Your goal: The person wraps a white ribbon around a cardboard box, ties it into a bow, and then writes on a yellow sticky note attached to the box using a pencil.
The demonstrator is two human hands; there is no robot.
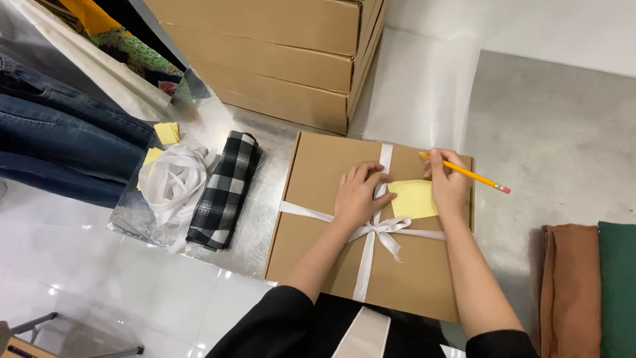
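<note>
A flat brown cardboard box (318, 219) lies in front of me, tied crosswise with white ribbon (372, 232) knotted in a bow. A yellow sticky note (411, 199) sits on the lid just right of the ribbon. My left hand (361, 192) rests flat on the lid over the ribbon, fingertips touching the note's left edge. My right hand (450, 182) sits at the note's right edge and grips an orange pencil (474, 176) with its eraser end pointing right.
A heap of white ribbon (173, 182), a folded black-and-white checked cloth (225, 192) and small yellow notes (167, 132) lie to the left. Stacked cardboard boxes (285, 59) stand behind. Folded jeans (59, 132) far left; rust (571, 285) and green (617, 285) folded fabrics at right.
</note>
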